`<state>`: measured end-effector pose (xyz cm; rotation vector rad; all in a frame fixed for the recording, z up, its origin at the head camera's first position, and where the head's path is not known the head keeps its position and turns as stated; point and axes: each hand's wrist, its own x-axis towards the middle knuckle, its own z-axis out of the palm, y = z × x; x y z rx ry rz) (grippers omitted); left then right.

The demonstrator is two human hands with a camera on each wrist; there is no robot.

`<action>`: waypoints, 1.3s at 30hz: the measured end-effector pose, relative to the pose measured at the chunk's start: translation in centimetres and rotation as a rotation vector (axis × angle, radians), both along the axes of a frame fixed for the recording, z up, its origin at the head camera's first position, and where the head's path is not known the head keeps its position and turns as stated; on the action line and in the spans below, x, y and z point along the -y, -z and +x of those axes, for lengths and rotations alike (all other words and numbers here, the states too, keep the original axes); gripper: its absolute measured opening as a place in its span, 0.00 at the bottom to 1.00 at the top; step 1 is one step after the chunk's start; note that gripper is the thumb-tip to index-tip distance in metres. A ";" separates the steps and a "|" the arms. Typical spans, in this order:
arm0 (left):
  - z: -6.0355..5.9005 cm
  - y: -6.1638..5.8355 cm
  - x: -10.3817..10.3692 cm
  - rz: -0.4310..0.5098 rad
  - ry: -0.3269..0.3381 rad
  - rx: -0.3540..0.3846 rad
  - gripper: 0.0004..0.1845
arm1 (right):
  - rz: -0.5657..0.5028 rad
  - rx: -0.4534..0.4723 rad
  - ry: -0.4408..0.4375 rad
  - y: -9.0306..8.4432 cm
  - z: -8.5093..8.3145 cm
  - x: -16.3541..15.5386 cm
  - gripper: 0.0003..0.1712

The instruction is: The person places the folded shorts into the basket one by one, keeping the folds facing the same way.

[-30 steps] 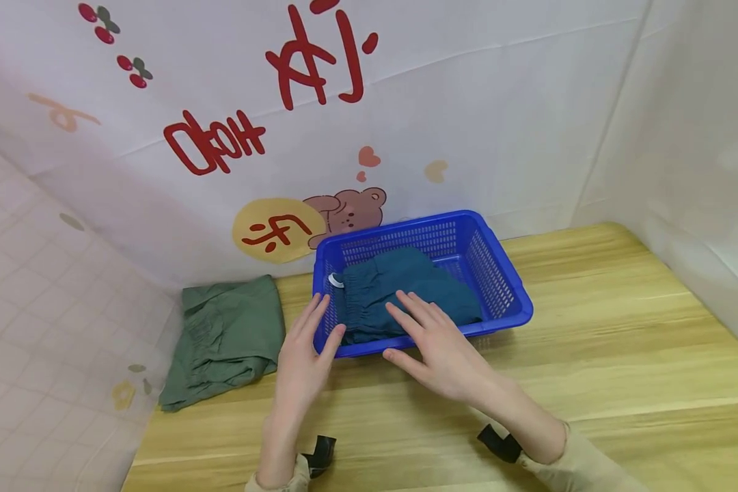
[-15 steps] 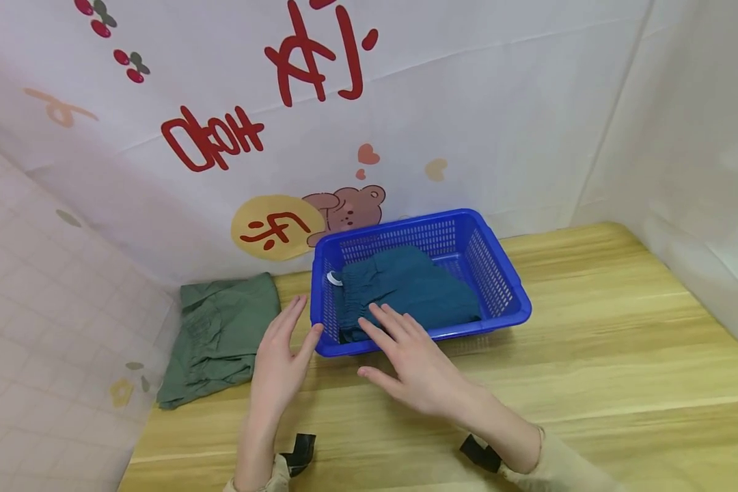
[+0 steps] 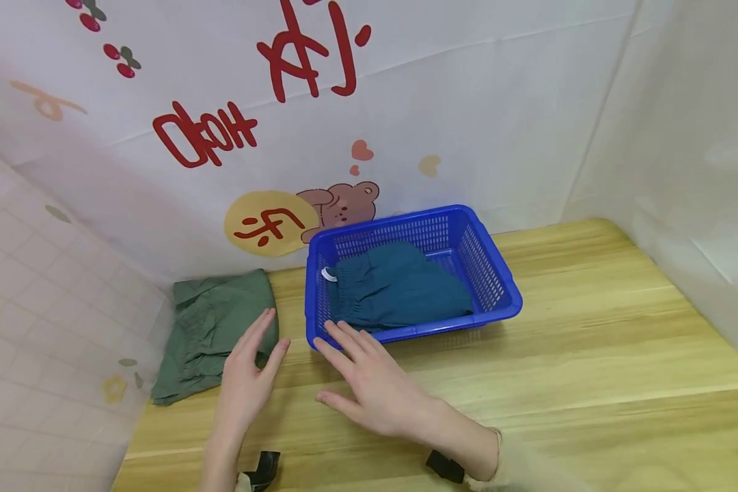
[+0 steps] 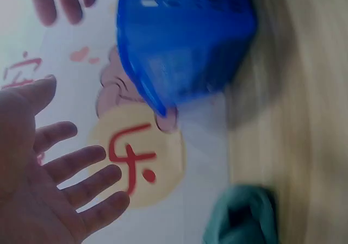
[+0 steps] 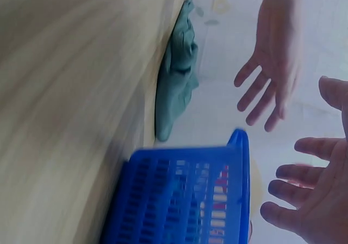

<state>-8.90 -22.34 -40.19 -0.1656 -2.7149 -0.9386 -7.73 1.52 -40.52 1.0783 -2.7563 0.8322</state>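
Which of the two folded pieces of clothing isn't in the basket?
The grey-green garment, lying on the table to the left of the blue basket; the other, the teal garment, lies inside it.

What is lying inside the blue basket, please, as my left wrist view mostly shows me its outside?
Observer: The head view shows a teal garment lying in the basket.
Operator: Thank you; my picture cuts off most of the right hand, so is it holding anything?
Observer: No, it holds nothing.
Operator: And what is the green cloth cut off at my bottom edge, please?
Observer: The head view shows it as a folded garment with a gathered band.
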 end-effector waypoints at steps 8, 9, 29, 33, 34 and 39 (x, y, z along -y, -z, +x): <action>0.6 0.6 4.2 0.007 -0.038 0.028 0.29 | 0.032 -0.043 -0.062 0.2 0.6 2.9 0.39; 0.6 0.7 4.7 0.002 -0.048 0.036 0.29 | 0.034 -0.053 -0.069 0.2 0.6 3.3 0.39; -0.2 2.2 12.3 -0.045 -0.174 0.142 0.33 | 0.041 0.026 -0.038 2.9 -3.0 10.6 0.39; -1.3 2.2 13.7 -0.059 -0.177 0.160 0.34 | 0.039 0.072 -0.014 3.0 -4.5 12.1 0.38; -1.6 2.3 14.0 -0.060 -0.180 0.169 0.35 | 0.041 0.082 -0.007 3.0 -4.8 12.4 0.38; -2.7 2.6 15.7 -0.063 -0.214 0.243 0.37 | 0.081 0.136 0.034 3.5 -6.3 14.3 0.38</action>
